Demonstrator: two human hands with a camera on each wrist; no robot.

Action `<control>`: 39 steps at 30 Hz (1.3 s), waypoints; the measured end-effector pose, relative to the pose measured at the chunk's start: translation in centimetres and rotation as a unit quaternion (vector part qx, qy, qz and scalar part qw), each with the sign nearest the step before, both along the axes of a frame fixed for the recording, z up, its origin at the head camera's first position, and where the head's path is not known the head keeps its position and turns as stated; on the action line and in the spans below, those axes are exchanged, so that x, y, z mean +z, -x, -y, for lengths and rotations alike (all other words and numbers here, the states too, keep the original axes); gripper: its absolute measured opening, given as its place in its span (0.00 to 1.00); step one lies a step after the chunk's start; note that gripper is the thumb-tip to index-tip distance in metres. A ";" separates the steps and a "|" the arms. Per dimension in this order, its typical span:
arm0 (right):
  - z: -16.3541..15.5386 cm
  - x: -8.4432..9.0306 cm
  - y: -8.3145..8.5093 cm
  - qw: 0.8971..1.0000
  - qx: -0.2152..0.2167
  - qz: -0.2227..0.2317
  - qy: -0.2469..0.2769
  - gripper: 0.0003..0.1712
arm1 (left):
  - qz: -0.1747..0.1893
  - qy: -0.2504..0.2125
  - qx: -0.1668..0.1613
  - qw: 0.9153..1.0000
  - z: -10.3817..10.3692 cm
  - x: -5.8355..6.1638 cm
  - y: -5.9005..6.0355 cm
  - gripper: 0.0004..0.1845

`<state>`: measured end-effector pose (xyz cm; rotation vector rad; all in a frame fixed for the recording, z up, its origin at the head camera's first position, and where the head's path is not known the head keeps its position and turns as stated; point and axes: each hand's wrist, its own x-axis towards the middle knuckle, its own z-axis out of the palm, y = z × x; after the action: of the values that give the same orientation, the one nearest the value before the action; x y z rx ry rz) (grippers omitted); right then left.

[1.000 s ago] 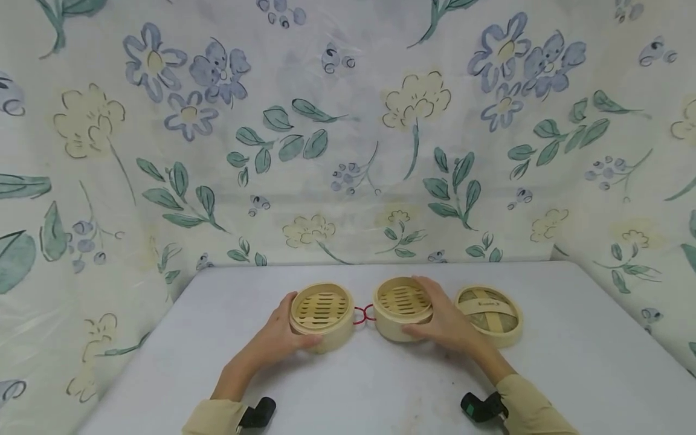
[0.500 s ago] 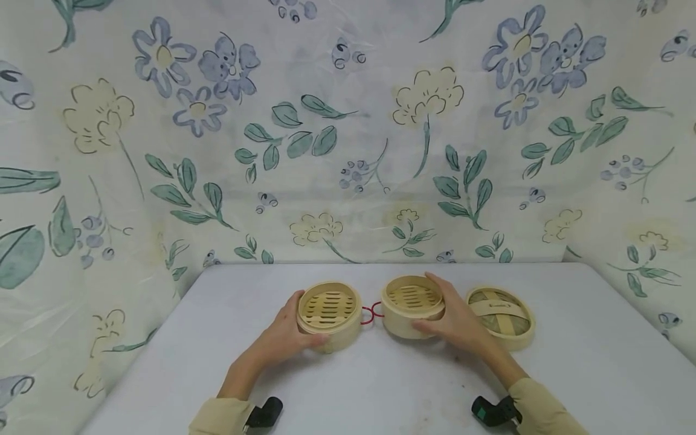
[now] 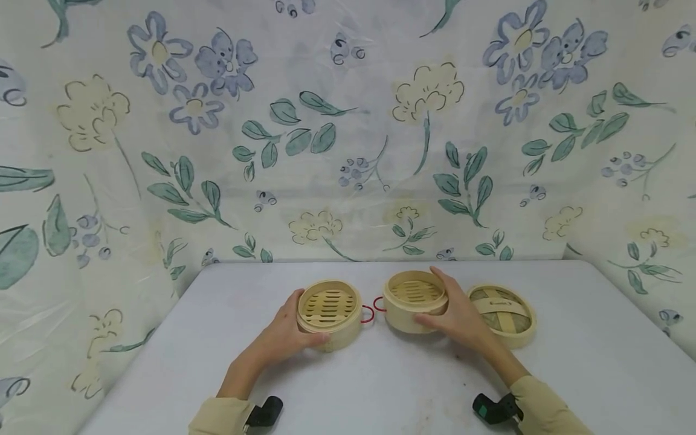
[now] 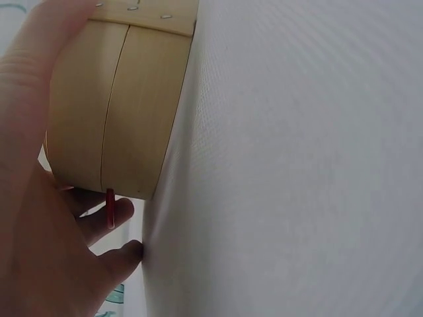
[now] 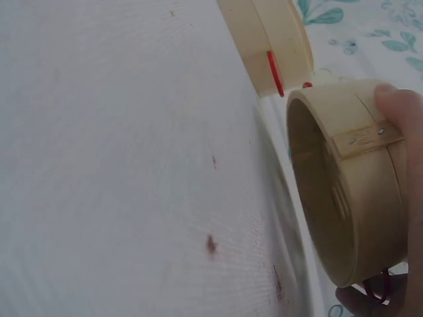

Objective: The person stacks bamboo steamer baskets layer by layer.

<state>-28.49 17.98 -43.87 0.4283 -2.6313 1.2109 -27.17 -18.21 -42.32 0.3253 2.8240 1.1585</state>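
Two round bamboo steamer baskets with slatted bottoms are on the white table (image 3: 380,386). My left hand (image 3: 283,332) grips the left basket (image 3: 328,312), which rests on the table; in the left wrist view its side wall (image 4: 119,105) sits flat against the surface with my left hand's fingers (image 4: 99,218) curled round it. My right hand (image 3: 454,314) grips the right basket (image 3: 415,300), lifted and tilted off the table, as the right wrist view shows under the basket (image 5: 357,191). Red loops (image 3: 372,309) hang on both baskets, between them.
A woven bamboo lid (image 3: 502,314) lies on the table just right of my right hand. A floral cloth (image 3: 348,133) backs the table and drapes both sides. Small dark specks (image 5: 211,244) mark the tabletop near the front.
My right hand has raised the right basket a little off the table and tipped it. The left hand and its basket stay put.
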 end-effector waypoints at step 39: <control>9.5 3.8 0.0 0.992 0.016 -0.069 0.105 0.66 | -0.003 -0.022 0.004 1.000 0.3 -0.6 0.6 0.66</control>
<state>-28.47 8.47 -40.02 0.4986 -2.3600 1.3980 -27.77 -18.48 -42.94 0.3213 2.8102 1.2258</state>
